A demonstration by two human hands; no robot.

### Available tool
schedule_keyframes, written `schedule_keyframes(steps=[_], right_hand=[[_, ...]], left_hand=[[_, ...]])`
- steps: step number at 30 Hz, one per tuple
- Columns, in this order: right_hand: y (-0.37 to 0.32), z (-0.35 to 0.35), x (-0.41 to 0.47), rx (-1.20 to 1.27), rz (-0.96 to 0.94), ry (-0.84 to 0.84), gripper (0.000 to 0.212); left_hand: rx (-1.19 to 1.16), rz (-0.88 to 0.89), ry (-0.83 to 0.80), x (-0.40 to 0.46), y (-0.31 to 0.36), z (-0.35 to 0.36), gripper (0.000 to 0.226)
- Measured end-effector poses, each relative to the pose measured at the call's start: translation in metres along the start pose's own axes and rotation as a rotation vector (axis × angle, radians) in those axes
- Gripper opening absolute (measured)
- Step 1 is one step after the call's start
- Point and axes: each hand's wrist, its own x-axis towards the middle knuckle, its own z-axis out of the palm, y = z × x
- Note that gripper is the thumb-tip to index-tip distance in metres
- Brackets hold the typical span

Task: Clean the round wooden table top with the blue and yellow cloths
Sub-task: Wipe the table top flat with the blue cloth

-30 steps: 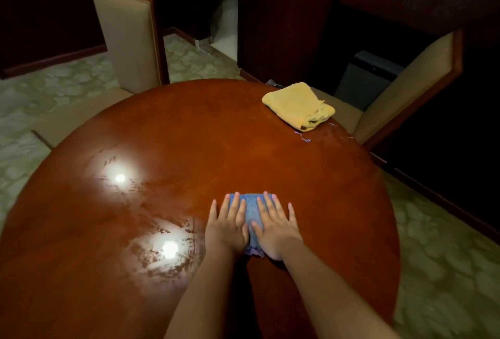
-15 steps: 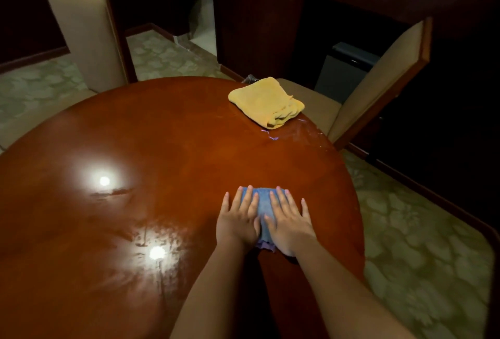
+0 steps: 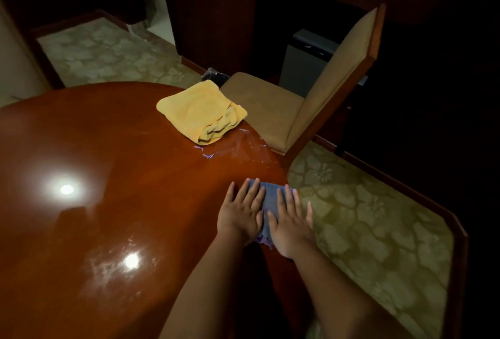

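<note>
The round wooden table top [image 3: 113, 203] is glossy red-brown and fills the left and middle of the view. A blue cloth [image 3: 268, 199] lies at its right edge. My left hand [image 3: 239, 213] and my right hand [image 3: 290, 221] press flat on the cloth side by side, fingers straight; the outer fingers of my right hand reach past the table's rim. Most of the cloth is hidden under the palms. A folded yellow cloth [image 3: 201, 111] rests at the far right edge of the table, untouched. A wet smear [image 3: 238, 146] shines between the two cloths.
A tan upholstered chair [image 3: 319, 100] stands close against the table's far right side. A grey bin [image 3: 305, 63] sits behind it. Patterned green carpet [image 3: 365, 217] lies to the right, bordered by a wooden strip. Ceiling lights reflect on the table at left.
Both hands have slid the blue cloth rightward to the table's right edge. The view has swung right, so the left chair is almost out of frame.
</note>
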Motion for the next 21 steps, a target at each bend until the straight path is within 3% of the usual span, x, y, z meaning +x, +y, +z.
schedule_keyframes(steps=[2,5,9,14,21], right_hand=[[0.006,-0.004,0.019,0.022,-0.022,0.034,0.081],[0.013,-0.014,0.048,0.011,-0.08,0.032,0.065],[0.016,-0.024,0.067,0.008,-0.176,0.082,0.085],[0.005,-0.023,0.067,0.224,-0.057,0.363,0.046],[0.001,-0.036,0.082,0.213,0.05,0.227,0.057]], left_hand=[[-0.004,-0.018,0.0,0.017,0.0,-0.005,0.058],[-0.029,-0.073,-0.004,0.037,-0.001,-0.009,0.058],[-0.042,-0.076,0.039,0.051,-0.006,-0.017,0.061],[-0.081,-0.101,0.128,0.06,-0.014,-0.039,0.055],[-0.182,-0.294,0.1,0.064,-0.016,-0.05,0.05]])
